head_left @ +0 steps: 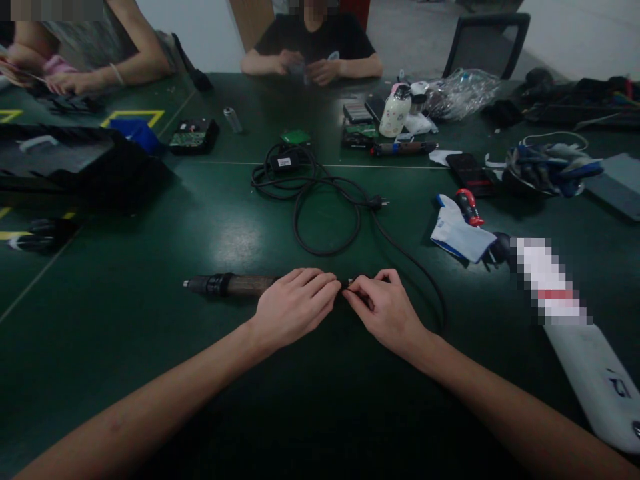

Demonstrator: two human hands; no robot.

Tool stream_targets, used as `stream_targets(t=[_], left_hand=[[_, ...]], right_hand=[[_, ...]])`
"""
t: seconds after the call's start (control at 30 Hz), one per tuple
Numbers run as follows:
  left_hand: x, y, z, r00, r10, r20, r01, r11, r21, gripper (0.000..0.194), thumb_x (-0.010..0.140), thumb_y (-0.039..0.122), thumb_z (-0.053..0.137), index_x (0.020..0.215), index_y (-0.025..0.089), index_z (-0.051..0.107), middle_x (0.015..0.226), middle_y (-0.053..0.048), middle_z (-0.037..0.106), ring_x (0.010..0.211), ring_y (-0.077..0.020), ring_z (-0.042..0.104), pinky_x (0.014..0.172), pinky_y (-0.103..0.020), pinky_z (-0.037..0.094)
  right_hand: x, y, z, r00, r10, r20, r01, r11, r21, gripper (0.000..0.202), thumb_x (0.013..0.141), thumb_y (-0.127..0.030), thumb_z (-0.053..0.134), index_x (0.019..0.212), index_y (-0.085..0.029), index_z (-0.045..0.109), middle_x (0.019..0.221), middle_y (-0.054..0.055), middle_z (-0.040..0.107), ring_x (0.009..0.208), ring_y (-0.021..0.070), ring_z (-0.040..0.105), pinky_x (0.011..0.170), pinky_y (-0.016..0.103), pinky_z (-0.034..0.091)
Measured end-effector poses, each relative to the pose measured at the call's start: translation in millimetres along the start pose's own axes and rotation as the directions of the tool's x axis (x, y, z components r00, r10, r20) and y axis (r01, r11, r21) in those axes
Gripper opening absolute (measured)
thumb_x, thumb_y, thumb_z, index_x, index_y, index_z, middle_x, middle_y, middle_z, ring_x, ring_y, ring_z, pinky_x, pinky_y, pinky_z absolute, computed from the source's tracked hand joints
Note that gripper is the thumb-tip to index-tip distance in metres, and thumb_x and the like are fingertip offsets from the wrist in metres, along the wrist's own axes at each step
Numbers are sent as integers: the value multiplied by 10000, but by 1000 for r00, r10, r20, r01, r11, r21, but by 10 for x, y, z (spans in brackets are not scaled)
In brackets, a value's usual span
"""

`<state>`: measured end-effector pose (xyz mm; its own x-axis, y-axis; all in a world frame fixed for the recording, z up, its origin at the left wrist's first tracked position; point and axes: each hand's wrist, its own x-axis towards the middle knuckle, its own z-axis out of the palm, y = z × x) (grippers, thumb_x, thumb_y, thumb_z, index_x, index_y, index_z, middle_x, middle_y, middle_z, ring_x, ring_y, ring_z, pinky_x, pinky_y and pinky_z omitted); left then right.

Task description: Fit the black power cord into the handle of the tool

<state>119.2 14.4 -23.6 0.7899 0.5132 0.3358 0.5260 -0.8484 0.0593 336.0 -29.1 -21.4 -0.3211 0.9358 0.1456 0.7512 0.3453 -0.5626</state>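
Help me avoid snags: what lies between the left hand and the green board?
In the head view, loops of black cable and a small labelled black box lie between the left hand and the green board.

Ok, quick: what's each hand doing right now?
Left hand: closed over the tool.
Right hand: closed, pinching a small part, mostly hidden by the fingers.
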Motion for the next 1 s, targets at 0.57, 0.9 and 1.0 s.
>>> stream_targets(t=[0.57,0.9,1.0], left_hand=[[-16,-3,20,999,-47,-8,47,999,-9,195,1005,302,544,1145,190,622,1213,-45,681,1079,-206,651,933,-372,536],[-5,1,18,998,-64,-9,64,998,-5,190,1015,307,538,1124,179,628,1186,-51,691,1066,-207,654,925,-368,527],[-16,-6,31,999,-44,-2,44,999,18,210,1015,301,543,1178,196,622,1222,-44,682,1093,-207,647,934,-374,523]], right_hand=[[-2,2,-2,1000,2,-9,-2,1000,-13,164,1028,-282,536,904,-213,618,839,-2,701,672,154,539,867,372,320],[-2,-1,-26,1000,2,11,-1,1000,-2,157,1029,-283,539,921,-209,625,860,0,706,672,148,537,868,371,318],[0,4,-26,1000,-7,12,7,1000,4,155,1030,-280,540,925,-210,629,865,-3,710,683,147,546,868,371,318]])
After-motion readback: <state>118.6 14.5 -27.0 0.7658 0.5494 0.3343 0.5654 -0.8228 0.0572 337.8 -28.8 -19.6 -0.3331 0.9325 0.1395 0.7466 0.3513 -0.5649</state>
